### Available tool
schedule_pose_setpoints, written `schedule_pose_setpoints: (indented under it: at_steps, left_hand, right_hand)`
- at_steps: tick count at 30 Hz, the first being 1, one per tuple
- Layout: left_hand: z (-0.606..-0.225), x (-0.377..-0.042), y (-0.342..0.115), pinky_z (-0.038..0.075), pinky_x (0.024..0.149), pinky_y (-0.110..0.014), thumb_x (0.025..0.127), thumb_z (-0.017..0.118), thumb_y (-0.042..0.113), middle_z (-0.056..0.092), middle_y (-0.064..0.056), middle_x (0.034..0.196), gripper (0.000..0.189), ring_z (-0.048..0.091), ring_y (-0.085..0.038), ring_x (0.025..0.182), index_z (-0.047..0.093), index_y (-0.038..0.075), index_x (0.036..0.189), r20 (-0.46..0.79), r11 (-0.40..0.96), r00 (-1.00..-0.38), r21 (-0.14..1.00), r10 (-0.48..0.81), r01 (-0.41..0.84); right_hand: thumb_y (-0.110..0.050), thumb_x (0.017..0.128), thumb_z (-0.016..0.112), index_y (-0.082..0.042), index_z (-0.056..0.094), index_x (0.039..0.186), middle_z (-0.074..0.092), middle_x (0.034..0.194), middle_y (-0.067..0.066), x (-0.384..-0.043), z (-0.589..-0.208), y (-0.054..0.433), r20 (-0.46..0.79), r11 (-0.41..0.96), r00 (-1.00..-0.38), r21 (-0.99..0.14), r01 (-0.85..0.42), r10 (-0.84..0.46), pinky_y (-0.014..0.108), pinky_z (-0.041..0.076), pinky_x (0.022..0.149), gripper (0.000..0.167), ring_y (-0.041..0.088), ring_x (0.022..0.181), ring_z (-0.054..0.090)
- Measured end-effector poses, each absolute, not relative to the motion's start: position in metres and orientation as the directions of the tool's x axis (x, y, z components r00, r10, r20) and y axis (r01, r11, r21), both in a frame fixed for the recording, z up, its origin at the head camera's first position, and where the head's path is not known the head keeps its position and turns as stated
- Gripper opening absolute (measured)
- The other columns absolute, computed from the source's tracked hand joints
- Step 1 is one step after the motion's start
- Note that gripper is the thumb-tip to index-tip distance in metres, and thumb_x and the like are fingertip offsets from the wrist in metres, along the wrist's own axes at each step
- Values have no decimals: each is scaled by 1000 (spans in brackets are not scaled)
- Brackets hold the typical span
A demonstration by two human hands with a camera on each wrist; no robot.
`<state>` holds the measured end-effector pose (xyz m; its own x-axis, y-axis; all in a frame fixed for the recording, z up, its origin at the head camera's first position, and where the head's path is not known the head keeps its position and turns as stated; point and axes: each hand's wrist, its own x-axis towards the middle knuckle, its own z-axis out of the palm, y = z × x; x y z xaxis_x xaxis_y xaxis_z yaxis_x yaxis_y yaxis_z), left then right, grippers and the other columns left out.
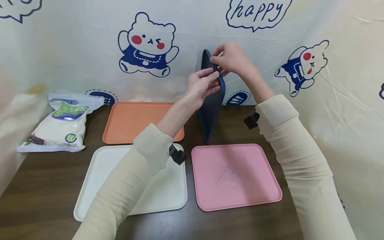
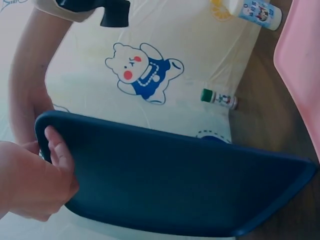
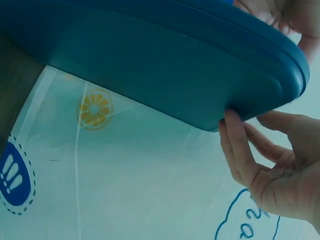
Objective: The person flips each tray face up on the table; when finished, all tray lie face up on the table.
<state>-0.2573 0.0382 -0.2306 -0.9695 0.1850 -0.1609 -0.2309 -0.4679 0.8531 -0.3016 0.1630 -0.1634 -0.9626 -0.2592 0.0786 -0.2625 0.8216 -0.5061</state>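
Observation:
A dark blue tray (image 1: pixel 210 108) stands on end near the back of the table, its lower end on the wood. My left hand (image 1: pixel 202 85) grips its upper near edge, and in the left wrist view that hand (image 2: pixel 37 182) has its thumb side against the tray face (image 2: pixel 175 175). At the top corner my right hand (image 1: pixel 233 60) pinches the tray's rim. From the right wrist view, the right hand's fingers (image 3: pixel 237 145) touch one broad side of the blue tray (image 3: pixel 150 70) while the thumb lies by the edge.
An orange tray (image 1: pixel 141 116), a white tray (image 1: pixel 165 190) and a pink tray (image 1: pixel 237 176) lie flat on the brown table (image 1: pixel 168 226). A filled white bag (image 1: pixel 64 123) sits far left. A green-capped small bottle (image 2: pixel 219 98) and a white bottle (image 2: pixel 257 13) stand by the printed sheet.

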Motion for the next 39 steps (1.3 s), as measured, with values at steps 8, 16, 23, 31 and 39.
schedule_pose_setpoints:
  at_steps: [8, 16, 23, 31, 39]
  left_hand:
    - [-264, -267, 17, 54, 81, -31, 99, 55, 15, 62, -14, 119, 31, 58, -18, 79, 60, 6, 129, -230, -295, -950, 912, 209, -285]
    - [-338, -284, 8, 52, 87, -40, 97, 57, 12, 55, -16, 123, 44, 56, -21, 82, 45, 1, 138, -368, 10, -919, 929, 140, -370]
    - [-382, -281, 6, 55, 79, -42, 97, 55, 22, 54, -17, 103, 40, 58, -29, 88, 47, -7, 124, -330, 485, -938, 840, 102, -243]
    - [-407, -288, 10, 58, 66, -33, 94, 53, -1, 60, -22, 101, 41, 66, -25, 72, 44, -10, 133, -352, 232, -923, 922, 159, -311]
    - [-412, -293, 19, 57, 61, -34, 86, 49, -6, 61, -19, 85, 8, 69, -26, 66, 55, -5, 90, -182, 495, -981, 860, 69, -125]
  right_hand:
    - [-15, 97, 53, 2, 50, 137, 56, 124, 22, -294, -153, 164, -44, 892, -971, -408, -196, -233, 27, 56, 63, 43, 27, 81, 67]
    - [-12, 95, 53, 3, 57, 131, 59, 124, 23, -294, -162, 218, -2, 908, -991, -401, -125, -137, 22, 53, 54, 39, 16, 68, 62]
    - [-28, 99, 55, -4, 55, 135, 53, 132, 17, -290, -184, 299, -72, 808, -997, -585, 64, 28, 22, 54, 68, 44, 25, 99, 55]
    - [-23, 97, 59, -1, 53, 136, 65, 84, -8, -292, -243, 356, -151, 566, -981, -802, 192, 119, 21, 52, 64, 45, 10, 78, 60]
    - [-12, 100, 53, 4, 53, 133, 55, 115, 18, -296, -324, 377, -120, 679, -985, -714, 173, 125, 24, 49, 67, 37, 22, 90, 52]
